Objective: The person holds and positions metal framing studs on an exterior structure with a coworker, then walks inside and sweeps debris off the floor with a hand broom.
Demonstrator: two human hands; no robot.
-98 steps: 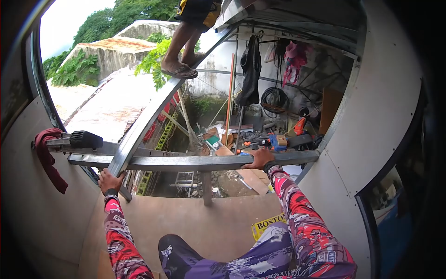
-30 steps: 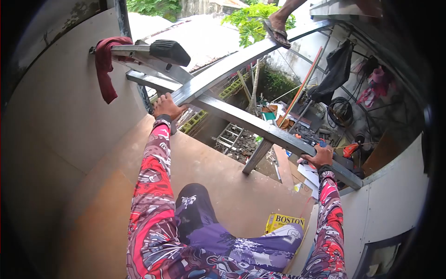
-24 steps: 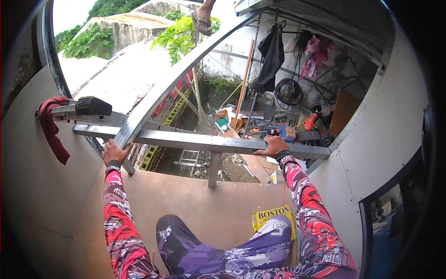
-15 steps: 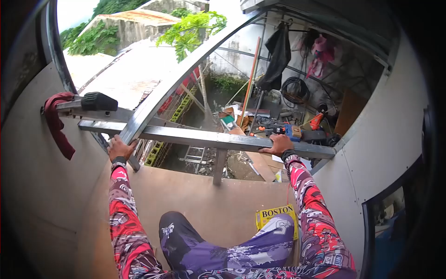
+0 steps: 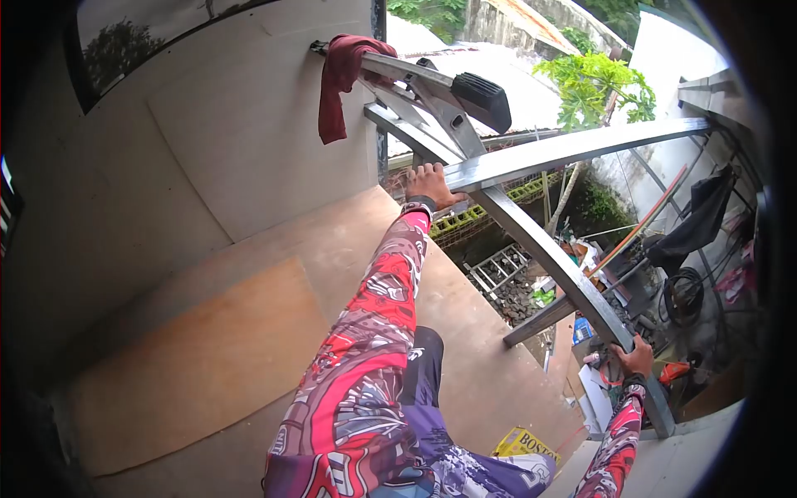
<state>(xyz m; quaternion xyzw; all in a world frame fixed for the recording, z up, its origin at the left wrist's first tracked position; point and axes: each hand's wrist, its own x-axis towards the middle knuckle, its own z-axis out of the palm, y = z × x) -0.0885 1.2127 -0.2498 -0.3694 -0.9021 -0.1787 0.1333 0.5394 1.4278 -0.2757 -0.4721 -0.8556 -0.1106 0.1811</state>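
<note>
At the near end of the long metal beam [image 5: 581, 151], my left hand [image 5: 432, 186] is closed round the metal where it meets the crossbar. My right hand [image 5: 635, 358] grips the crossbar [image 5: 552, 256] close to its right end. A short metal post [image 5: 540, 321] joins the crossbar from below. Just beyond my left hand, an aluminium ladder [image 5: 448, 108] with a black rubber foot [image 5: 481, 103] leans over the crossbar. A maroon cloth [image 5: 338, 87] hangs on the ladder's end.
A loose board [image 5: 199, 365] lies on the plywood floor [image 5: 465, 332] at the left. The yellow box [image 5: 519, 444] is beside my knee. Past the floor's edge is a drop to a cluttered yard with a smaller ladder [image 5: 498, 270]. A black garment [image 5: 693, 220] hangs at the right.
The view has swung left and tilted, showing more floor and left wall. Both hands stay on the metal frame. The other person's feet, seen on the beam earlier, are out of view.
</note>
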